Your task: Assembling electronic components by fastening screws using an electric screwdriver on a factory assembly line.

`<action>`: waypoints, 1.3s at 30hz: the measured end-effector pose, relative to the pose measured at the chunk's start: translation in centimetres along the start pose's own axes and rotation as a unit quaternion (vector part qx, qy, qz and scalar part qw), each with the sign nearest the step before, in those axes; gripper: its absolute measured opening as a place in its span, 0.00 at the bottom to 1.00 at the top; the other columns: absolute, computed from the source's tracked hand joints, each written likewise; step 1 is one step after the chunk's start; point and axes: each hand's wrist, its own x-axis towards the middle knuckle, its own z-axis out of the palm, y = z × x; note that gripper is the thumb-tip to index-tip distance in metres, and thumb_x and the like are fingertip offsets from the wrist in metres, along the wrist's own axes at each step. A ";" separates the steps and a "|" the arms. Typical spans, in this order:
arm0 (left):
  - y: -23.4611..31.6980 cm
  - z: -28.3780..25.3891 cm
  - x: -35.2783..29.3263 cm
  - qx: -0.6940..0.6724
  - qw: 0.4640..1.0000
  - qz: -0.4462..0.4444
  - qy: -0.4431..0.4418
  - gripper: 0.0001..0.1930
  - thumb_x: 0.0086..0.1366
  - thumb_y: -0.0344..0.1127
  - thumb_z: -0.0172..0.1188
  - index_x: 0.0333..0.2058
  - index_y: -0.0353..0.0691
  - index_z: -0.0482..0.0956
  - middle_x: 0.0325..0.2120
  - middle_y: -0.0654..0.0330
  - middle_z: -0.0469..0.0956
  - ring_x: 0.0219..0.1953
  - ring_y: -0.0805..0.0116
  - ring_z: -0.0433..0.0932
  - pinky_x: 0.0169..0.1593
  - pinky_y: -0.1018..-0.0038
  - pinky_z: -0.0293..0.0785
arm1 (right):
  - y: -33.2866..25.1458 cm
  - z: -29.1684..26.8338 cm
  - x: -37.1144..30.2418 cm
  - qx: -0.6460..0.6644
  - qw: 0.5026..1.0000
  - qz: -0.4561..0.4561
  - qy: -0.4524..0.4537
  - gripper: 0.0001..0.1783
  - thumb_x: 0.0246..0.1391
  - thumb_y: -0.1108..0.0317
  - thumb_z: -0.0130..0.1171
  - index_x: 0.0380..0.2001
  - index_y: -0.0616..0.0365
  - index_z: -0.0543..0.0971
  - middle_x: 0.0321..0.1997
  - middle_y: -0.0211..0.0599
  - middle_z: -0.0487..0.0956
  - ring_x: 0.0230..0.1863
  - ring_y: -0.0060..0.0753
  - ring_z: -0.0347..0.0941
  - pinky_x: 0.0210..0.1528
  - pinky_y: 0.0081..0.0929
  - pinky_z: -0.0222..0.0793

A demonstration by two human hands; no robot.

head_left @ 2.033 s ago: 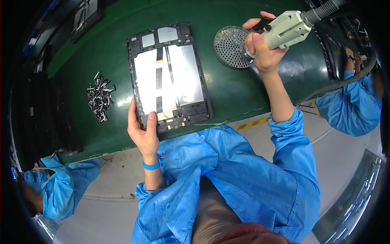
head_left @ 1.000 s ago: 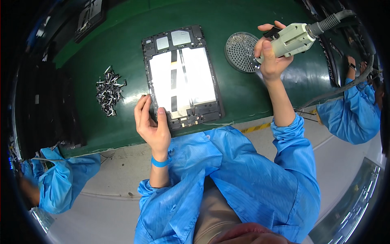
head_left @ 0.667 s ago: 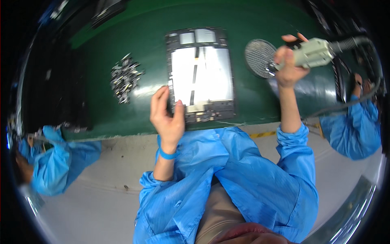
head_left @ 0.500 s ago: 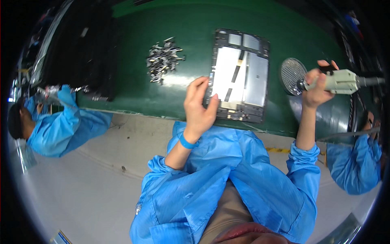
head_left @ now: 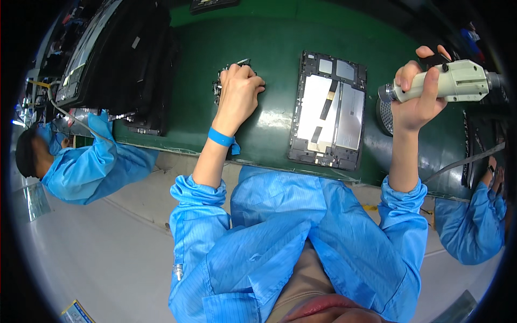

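While the left hand [head_left: 238, 92] pinches into the metal parts pile [head_left: 222, 86], the opened tablet [head_left: 329, 110] lies rightward, nearer the right hand [head_left: 414, 97] gripping the electric screwdriver [head_left: 449, 82].

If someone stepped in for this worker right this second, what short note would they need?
Left hand: closed over the pile of small metal parts on the green mat, fingers curled into it.
Right hand: raised off the mat, gripping the pale electric screwdriver.
Opened tablet: lies flat between both hands, back cover off, touched by neither.
Round mesh dish: partly hidden behind the right hand.
Done: cannot tell which screws are in.
Left: likely fitting a part and driving it.
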 end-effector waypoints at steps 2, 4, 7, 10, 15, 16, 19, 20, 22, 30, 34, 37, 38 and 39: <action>0.4 -0.5 0.5 -0.029 0.999 0.022 0.039 0.04 0.48 0.26 0.64 0.25 0.41 0.83 0.22 0.61 0.74 0.30 0.62 0.72 0.36 0.67 0.66 | 0.3 0.5 0.9 0.009 1.000 -0.012 0.013 0.21 0.57 0.71 0.49 0.51 0.68 0.61 0.40 0.50 0.73 0.15 0.21 0.64 0.16 0.18 0.60; 1.2 -1.0 1.2 -0.123 0.992 -0.028 0.030 0.04 0.49 0.26 0.63 0.27 0.39 0.83 0.21 0.60 0.76 0.28 0.63 0.74 0.33 0.69 0.69 | 0.4 1.0 1.9 0.015 0.999 -0.026 0.026 0.20 0.57 0.70 0.50 0.50 0.67 0.62 0.40 0.50 0.73 0.15 0.21 0.64 0.16 0.18 0.60; 2.5 -0.8 3.3 -0.298 0.944 -0.138 -0.010 0.05 0.52 0.25 0.61 0.29 0.34 0.82 0.21 0.57 0.79 0.24 0.67 0.78 0.29 0.75 0.73 | 0.9 1.6 3.1 -0.001 0.998 -0.026 0.065 0.16 0.59 0.66 0.46 0.49 0.59 0.65 0.41 0.42 0.73 0.18 0.20 0.61 0.23 0.21 0.59; 2.1 0.7 5.5 -0.426 0.882 -0.190 -0.064 0.05 0.54 0.24 0.59 0.30 0.29 0.81 0.23 0.55 0.81 0.26 0.73 0.80 0.32 0.80 0.75 | 1.3 2.2 4.0 -0.023 0.994 -0.028 0.100 0.16 0.58 0.66 0.48 0.48 0.58 0.65 0.40 0.42 0.74 0.18 0.20 0.61 0.23 0.22 0.59; 1.2 3.7 8.7 -0.448 0.869 -0.199 -0.062 0.05 0.53 0.23 0.61 0.29 0.31 0.82 0.23 0.58 0.80 0.26 0.75 0.78 0.31 0.82 0.73 | 2.0 2.1 4.1 -0.011 0.995 -0.017 0.102 0.17 0.56 0.70 0.51 0.48 0.59 0.64 0.37 0.44 0.74 0.16 0.21 0.63 0.22 0.24 0.61; 1.1 4.3 9.0 -0.422 0.883 -0.193 -0.068 0.04 0.52 0.23 0.61 0.29 0.31 0.82 0.22 0.58 0.80 0.26 0.75 0.78 0.30 0.82 0.72 | 2.1 2.1 4.1 -0.012 0.994 -0.018 0.105 0.17 0.56 0.70 0.51 0.48 0.59 0.64 0.37 0.44 0.74 0.16 0.21 0.63 0.22 0.24 0.61; 1.4 5.1 9.9 -0.404 0.892 -0.192 -0.070 0.05 0.53 0.22 0.61 0.30 0.31 0.81 0.24 0.59 0.79 0.27 0.76 0.76 0.33 0.81 0.71 | 2.5 2.1 4.2 -0.025 0.995 -0.017 0.094 0.18 0.55 0.71 0.51 0.49 0.61 0.64 0.37 0.45 0.74 0.15 0.21 0.64 0.20 0.23 0.61; 1.6 5.1 10.2 -0.392 0.895 -0.203 -0.067 0.05 0.55 0.21 0.60 0.32 0.30 0.81 0.25 0.60 0.79 0.28 0.77 0.75 0.34 0.81 0.71 | 2.6 2.1 4.1 -0.026 0.995 -0.018 0.096 0.18 0.55 0.71 0.51 0.49 0.61 0.64 0.37 0.45 0.74 0.15 0.21 0.64 0.20 0.23 0.61; 1.3 5.0 10.9 -0.367 0.906 -0.186 -0.094 0.06 0.54 0.21 0.60 0.32 0.31 0.81 0.25 0.59 0.79 0.28 0.76 0.76 0.35 0.80 0.72 | 2.7 2.2 4.1 -0.025 0.995 -0.015 0.091 0.18 0.55 0.71 0.51 0.49 0.63 0.63 0.36 0.45 0.74 0.15 0.21 0.64 0.19 0.22 0.62; 1.4 5.5 12.2 -0.270 0.950 -0.077 -0.136 0.06 0.50 0.21 0.61 0.30 0.32 0.82 0.23 0.50 0.80 0.27 0.65 0.79 0.35 0.73 0.74 | 2.5 2.1 4.1 -0.019 0.996 -0.028 0.086 0.18 0.55 0.72 0.50 0.49 0.64 0.63 0.36 0.45 0.74 0.15 0.20 0.64 0.19 0.22 0.63; 1.8 5.2 12.0 -0.243 0.952 -0.120 -0.144 0.06 0.53 0.23 0.61 0.32 0.32 0.82 0.25 0.53 0.81 0.30 0.67 0.79 0.37 0.74 0.74 | 2.5 1.9 4.2 -0.010 0.996 -0.031 0.078 0.17 0.55 0.72 0.49 0.48 0.63 0.63 0.36 0.45 0.74 0.15 0.20 0.64 0.19 0.22 0.63; 1.6 5.6 11.6 -0.250 0.950 -0.120 -0.139 0.06 0.52 0.24 0.62 0.31 0.32 0.81 0.24 0.51 0.80 0.29 0.66 0.79 0.36 0.73 0.74 | 2.5 2.2 3.9 -0.006 0.997 -0.024 0.074 0.17 0.55 0.73 0.49 0.48 0.63 0.63 0.36 0.45 0.74 0.15 0.20 0.64 0.19 0.22 0.63; 1.4 5.7 11.4 -0.276 0.945 -0.113 -0.131 0.07 0.50 0.24 0.63 0.30 0.31 0.81 0.24 0.50 0.80 0.28 0.64 0.79 0.35 0.72 0.74 | 2.5 2.4 3.8 -0.007 0.997 -0.016 0.074 0.17 0.55 0.73 0.49 0.48 0.64 0.63 0.36 0.45 0.74 0.15 0.20 0.64 0.18 0.22 0.62; 1.3 5.5 11.4 -0.277 0.945 -0.113 -0.130 0.07 0.50 0.24 0.63 0.30 0.31 0.81 0.24 0.50 0.80 0.28 0.64 0.79 0.35 0.72 0.74 | 2.8 2.5 3.7 -0.007 0.997 -0.016 0.073 0.17 0.55 0.73 0.49 0.48 0.64 0.63 0.36 0.45 0.74 0.15 0.20 0.64 0.18 0.22 0.62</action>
